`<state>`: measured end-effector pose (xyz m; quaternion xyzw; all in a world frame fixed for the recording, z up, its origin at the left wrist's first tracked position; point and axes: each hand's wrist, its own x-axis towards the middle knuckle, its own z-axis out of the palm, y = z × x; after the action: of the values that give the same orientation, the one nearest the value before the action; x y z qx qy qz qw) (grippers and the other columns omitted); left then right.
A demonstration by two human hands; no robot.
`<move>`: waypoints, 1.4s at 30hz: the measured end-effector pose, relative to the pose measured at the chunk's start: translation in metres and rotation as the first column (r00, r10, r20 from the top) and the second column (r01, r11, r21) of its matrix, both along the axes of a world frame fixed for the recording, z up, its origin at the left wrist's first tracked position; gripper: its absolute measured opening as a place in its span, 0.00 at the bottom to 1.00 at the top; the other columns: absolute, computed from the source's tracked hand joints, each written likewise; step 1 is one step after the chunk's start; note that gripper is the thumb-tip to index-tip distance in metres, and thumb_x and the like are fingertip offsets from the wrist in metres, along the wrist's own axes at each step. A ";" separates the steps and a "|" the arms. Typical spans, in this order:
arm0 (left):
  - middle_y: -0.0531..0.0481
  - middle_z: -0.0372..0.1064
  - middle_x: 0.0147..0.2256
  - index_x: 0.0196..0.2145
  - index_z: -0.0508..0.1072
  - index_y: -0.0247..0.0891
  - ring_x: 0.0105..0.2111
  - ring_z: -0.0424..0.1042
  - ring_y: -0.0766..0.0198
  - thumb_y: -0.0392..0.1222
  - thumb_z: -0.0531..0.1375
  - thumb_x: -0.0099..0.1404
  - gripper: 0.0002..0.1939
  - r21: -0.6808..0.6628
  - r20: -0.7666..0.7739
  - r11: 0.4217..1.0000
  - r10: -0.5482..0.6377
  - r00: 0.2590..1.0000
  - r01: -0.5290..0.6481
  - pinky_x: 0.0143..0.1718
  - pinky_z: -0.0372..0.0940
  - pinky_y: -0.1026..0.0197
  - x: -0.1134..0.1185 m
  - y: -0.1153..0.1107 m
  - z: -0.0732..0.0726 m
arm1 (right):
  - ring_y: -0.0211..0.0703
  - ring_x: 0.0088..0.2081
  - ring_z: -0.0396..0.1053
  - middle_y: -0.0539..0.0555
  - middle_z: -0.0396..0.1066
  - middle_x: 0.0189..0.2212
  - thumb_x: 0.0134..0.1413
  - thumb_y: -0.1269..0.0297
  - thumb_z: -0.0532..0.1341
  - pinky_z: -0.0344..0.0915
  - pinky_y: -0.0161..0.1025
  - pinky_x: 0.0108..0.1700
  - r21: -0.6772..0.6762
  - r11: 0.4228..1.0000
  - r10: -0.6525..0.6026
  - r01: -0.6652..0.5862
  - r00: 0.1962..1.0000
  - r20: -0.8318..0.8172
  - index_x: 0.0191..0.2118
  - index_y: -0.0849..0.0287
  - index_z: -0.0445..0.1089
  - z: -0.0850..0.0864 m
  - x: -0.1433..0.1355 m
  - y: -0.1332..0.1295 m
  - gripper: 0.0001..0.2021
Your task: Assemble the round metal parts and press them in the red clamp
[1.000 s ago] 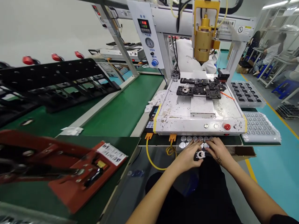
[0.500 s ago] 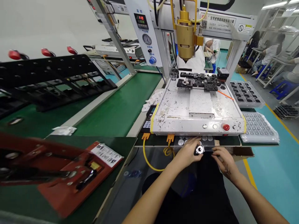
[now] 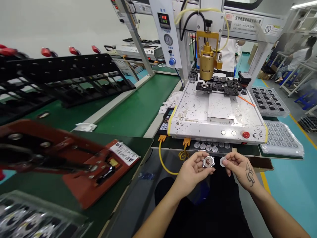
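Note:
My left hand (image 3: 192, 170) is closed on a round silver watch case (image 3: 208, 161), its ring and open middle turned up toward me. Just to the right, my right hand (image 3: 240, 170) pinches a small, pale, translucent disc (image 3: 223, 162) between thumb and fingers. The disc is held apart from the case, with a small gap between them. Both hands are over my lap, in front of the bench edge. Beyond them, several white discs (image 3: 209, 148) lie in rows on a dark sheet under the front of the white machine (image 3: 195, 127).
The machine's gold head (image 3: 206, 67) stands low over a black fixture (image 3: 223, 86). Yellow cables (image 3: 164, 162) hang at the left. A red press (image 3: 86, 180), a tray of metal parts (image 3: 32, 218) and clear trays (image 3: 282, 137) stand around.
My right hand now holds the pale disc, and the left has turned the watch case more toward me. The gold head has come down to the fixture. The view has shifted left.

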<state>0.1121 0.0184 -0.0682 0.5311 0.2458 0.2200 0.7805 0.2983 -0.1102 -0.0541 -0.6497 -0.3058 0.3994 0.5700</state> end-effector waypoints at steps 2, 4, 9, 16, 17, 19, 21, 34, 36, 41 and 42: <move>0.45 0.81 0.45 0.51 0.72 0.38 0.45 0.84 0.54 0.41 0.78 0.57 0.28 -0.170 0.027 0.985 0.037 0.999 -0.032 0.51 0.77 0.54 -0.013 -0.004 0.009 | 0.38 0.21 0.67 0.47 0.71 0.20 0.53 0.42 0.76 0.68 0.38 0.27 -0.009 0.998 0.069 -0.070 0.996 -0.059 0.36 0.57 0.72 0.003 -0.008 0.007 0.23; 0.43 0.82 0.46 0.52 0.74 0.37 0.47 0.84 0.53 0.40 0.80 0.55 0.31 -0.248 0.023 0.966 0.074 0.997 -0.066 0.55 0.77 0.51 -0.024 -0.007 0.015 | 0.38 0.21 0.67 0.47 0.71 0.19 0.55 0.43 0.75 0.68 0.38 0.28 -0.001 0.993 0.120 -0.120 0.991 -0.064 0.36 0.57 0.72 0.006 -0.015 0.012 0.22; 0.38 0.83 0.50 0.58 0.77 0.34 0.51 0.82 0.49 0.50 0.76 0.64 0.29 -0.328 0.048 0.936 0.150 0.987 -0.126 0.59 0.76 0.45 -0.043 -0.015 0.021 | 0.39 0.25 0.70 0.48 0.73 0.23 0.62 0.44 0.71 0.69 0.38 0.33 0.029 0.979 0.200 -0.200 0.980 -0.002 0.40 0.58 0.75 0.014 -0.027 0.015 0.20; 0.38 0.82 0.52 0.59 0.78 0.37 0.56 0.80 0.45 0.51 0.72 0.68 0.26 -0.266 0.107 0.954 0.172 0.979 -0.139 0.62 0.74 0.41 -0.055 -0.024 0.021 | 0.38 0.23 0.66 0.46 0.70 0.21 0.67 0.43 0.67 0.64 0.37 0.31 -0.024 0.938 0.342 -0.344 0.937 -0.079 0.34 0.56 0.68 0.015 -0.030 0.017 0.21; 0.39 0.82 0.52 0.60 0.78 0.37 0.56 0.80 0.45 0.51 0.72 0.69 0.26 -0.261 0.110 0.955 0.173 0.979 -0.139 0.62 0.74 0.41 -0.056 -0.025 0.021 | 0.37 0.23 0.65 0.46 0.69 0.21 0.67 0.42 0.66 0.63 0.37 0.30 -0.032 0.936 0.347 -0.350 0.935 -0.072 0.34 0.56 0.68 0.016 -0.031 0.017 0.21; 0.39 0.82 0.53 0.60 0.78 0.37 0.56 0.80 0.45 0.51 0.71 0.70 0.26 -0.252 0.113 0.957 0.174 0.978 -0.142 0.62 0.74 0.41 -0.057 -0.026 0.021 | 0.36 0.22 0.61 0.45 0.66 0.20 0.68 0.41 0.65 0.60 0.36 0.29 -0.058 0.932 0.356 -0.357 0.934 -0.039 0.34 0.56 0.68 0.019 -0.034 0.018 0.22; 0.39 0.82 0.52 0.61 0.78 0.38 0.56 0.80 0.45 0.51 0.71 0.70 0.26 -0.245 0.115 0.959 0.172 0.978 -0.140 0.62 0.74 0.40 -0.058 -0.028 0.022 | 0.37 0.23 0.59 0.45 0.64 0.21 0.68 0.41 0.64 0.58 0.36 0.28 -0.069 0.929 0.366 -0.364 0.930 0.027 0.34 0.55 0.68 0.023 -0.037 0.019 0.22; 0.39 0.80 0.56 0.61 0.78 0.38 0.58 0.79 0.44 0.51 0.69 0.71 0.25 -0.144 0.077 0.973 0.192 0.978 -0.180 0.61 0.75 0.44 -0.063 -0.037 0.034 | 0.48 0.45 0.70 0.56 0.71 0.45 0.72 0.52 0.63 0.70 0.43 0.48 0.071 0.923 0.334 -0.378 0.880 0.338 0.37 0.54 0.71 0.026 -0.060 0.027 0.13; 0.39 0.81 0.55 0.61 0.78 0.39 0.58 0.79 0.44 0.50 0.69 0.72 0.24 -0.139 0.077 0.973 0.195 0.978 -0.183 0.61 0.75 0.43 -0.062 -0.038 0.034 | 0.49 0.45 0.70 0.56 0.72 0.44 0.72 0.52 0.63 0.71 0.44 0.47 0.075 0.925 0.327 -0.374 0.879 0.347 0.36 0.54 0.71 0.026 -0.060 0.027 0.13; 0.40 0.82 0.54 0.61 0.78 0.39 0.57 0.80 0.45 0.51 0.68 0.72 0.23 -0.107 0.072 0.978 0.186 0.980 -0.178 0.62 0.75 0.43 -0.060 -0.039 0.034 | 0.49 0.44 0.70 0.56 0.72 0.43 0.72 0.52 0.62 0.71 0.43 0.47 0.080 0.930 0.309 -0.360 0.879 0.364 0.36 0.54 0.71 0.025 -0.061 0.027 0.13; 0.40 0.82 0.54 0.61 0.78 0.39 0.57 0.80 0.45 0.51 0.67 0.73 0.23 -0.098 0.069 0.979 0.184 0.981 -0.177 0.62 0.75 0.44 -0.060 -0.040 0.034 | 0.49 0.44 0.70 0.56 0.72 0.44 0.72 0.53 0.62 0.70 0.43 0.47 0.081 0.930 0.307 -0.360 0.877 0.369 0.36 0.53 0.70 0.025 -0.061 0.027 0.13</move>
<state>0.0524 -0.0212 -0.0345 0.4612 0.2725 0.2988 0.7898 0.2374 -0.0828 -0.0294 -0.6039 -0.5382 0.3463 0.4751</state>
